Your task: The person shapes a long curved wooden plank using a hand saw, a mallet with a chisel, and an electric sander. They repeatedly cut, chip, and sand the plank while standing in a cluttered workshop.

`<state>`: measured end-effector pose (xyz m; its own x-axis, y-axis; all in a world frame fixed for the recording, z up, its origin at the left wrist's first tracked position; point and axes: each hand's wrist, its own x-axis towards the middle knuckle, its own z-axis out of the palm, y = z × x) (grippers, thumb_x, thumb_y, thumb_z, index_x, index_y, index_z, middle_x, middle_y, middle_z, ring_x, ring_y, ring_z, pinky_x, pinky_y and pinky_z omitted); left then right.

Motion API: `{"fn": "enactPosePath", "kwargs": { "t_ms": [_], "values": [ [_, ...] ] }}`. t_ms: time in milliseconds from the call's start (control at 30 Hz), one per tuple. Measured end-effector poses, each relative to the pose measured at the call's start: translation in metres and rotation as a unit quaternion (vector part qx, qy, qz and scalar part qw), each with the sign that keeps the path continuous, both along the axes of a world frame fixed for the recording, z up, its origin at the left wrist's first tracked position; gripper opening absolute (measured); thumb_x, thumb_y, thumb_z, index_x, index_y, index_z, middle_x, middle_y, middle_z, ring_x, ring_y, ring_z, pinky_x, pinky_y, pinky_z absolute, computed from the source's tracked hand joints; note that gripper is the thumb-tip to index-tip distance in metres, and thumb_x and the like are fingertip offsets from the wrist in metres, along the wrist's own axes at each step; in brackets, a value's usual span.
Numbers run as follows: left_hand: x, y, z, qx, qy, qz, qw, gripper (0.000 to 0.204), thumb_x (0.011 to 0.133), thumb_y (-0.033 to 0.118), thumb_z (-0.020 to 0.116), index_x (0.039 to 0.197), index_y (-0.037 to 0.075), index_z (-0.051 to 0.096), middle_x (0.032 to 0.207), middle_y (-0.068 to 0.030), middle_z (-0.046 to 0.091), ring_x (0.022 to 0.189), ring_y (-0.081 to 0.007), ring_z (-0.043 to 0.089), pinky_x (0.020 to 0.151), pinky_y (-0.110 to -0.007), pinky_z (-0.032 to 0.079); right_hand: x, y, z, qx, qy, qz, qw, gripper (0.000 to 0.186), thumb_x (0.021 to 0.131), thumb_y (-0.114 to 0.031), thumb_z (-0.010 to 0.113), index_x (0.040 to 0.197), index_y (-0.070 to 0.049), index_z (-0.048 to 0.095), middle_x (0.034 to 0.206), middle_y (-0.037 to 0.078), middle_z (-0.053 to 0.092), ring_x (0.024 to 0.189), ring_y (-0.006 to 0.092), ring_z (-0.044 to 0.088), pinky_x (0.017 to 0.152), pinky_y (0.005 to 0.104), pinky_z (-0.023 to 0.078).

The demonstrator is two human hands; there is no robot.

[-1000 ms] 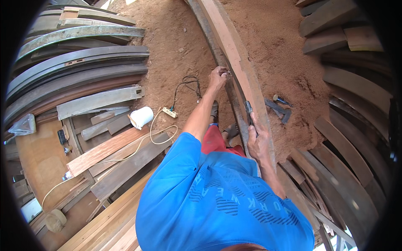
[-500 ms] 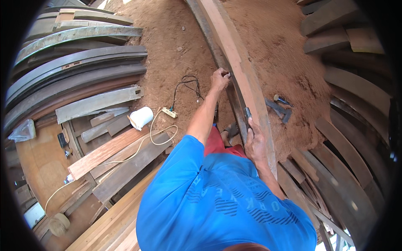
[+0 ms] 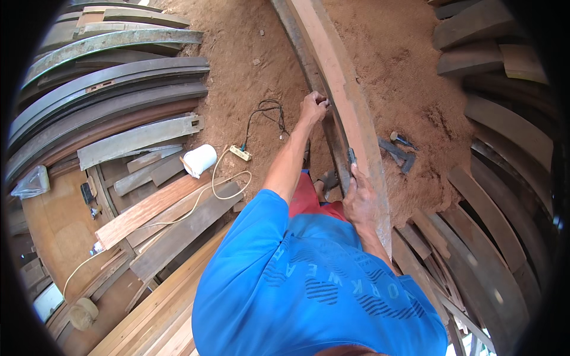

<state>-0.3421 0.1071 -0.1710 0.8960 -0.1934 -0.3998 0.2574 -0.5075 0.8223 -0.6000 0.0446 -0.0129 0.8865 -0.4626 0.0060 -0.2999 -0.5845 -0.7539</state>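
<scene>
A long, thick wooden beam (image 3: 343, 101) with a pale reddish top runs from the upper edge down past my right side. At its left edge, my left hand (image 3: 313, 109) is closed in a pinch, and what the fingertips hold is too small to tell. Lower down, my right hand (image 3: 360, 200) rests on the beam with its fingers curled round a small dark tool (image 3: 352, 156). Only the tool's end pokes out past the fingers, so its kind is unclear.
Right of the beam, a dark angled piece (image 3: 406, 160) and a hammer-like tool (image 3: 403, 140) lie on sawdust. Curved timbers (image 3: 119, 75) are stacked left, more timbers (image 3: 496, 207) right. A white bucket (image 3: 202, 160), a power strip (image 3: 240, 153) and its cords lie left of my arm.
My view has shifted slightly. Both hands keep about the same places on the beam, with the dark tool still in the right one.
</scene>
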Motion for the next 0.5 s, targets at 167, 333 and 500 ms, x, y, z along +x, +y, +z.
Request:
{"fn": "enactPosePath", "kwargs": {
  "t_ms": [167,333,500],
  "values": [
    [0.001,0.001,-0.005,-0.006,-0.03,-0.008,1.0,0.013,0.085,0.012,0.073,0.091,0.002,0.069,0.085,-0.0139,0.073,0.079,-0.0204,0.071,0.071,-0.037,0.054,0.027,-0.003,-0.011,0.068,0.042,0.001,0.997,0.031,0.095,0.0,0.051,0.124,0.005,0.061,0.115,0.028,0.066,0.103,0.0398,0.067,0.089,0.0435,0.052],
    [0.003,0.002,-0.006,0.021,-0.032,-0.006,0.999,0.014,0.084,0.015,0.074,0.091,0.003,0.069,0.087,-0.0143,0.073,0.084,-0.0241,0.071,0.075,-0.038,0.054,0.019,-0.002,-0.004,0.049,0.032,0.029,0.998,0.034,0.094,0.002,0.049,0.126,0.005,0.06,0.111,0.028,0.067,0.101,0.0408,0.067,0.089,0.0434,0.052],
    [-0.004,-0.001,-0.011,0.019,-0.013,-0.01,1.0,0.015,0.083,0.015,0.075,0.091,0.004,0.069,0.088,-0.0157,0.073,0.086,-0.026,0.071,0.076,-0.039,0.054,0.037,-0.005,0.025,-0.023,0.028,0.024,0.999,0.04,0.092,0.001,0.05,0.131,0.0,0.059,0.095,0.03,0.065,0.086,0.0437,0.066,0.075,0.0479,0.052]
  ]
}}
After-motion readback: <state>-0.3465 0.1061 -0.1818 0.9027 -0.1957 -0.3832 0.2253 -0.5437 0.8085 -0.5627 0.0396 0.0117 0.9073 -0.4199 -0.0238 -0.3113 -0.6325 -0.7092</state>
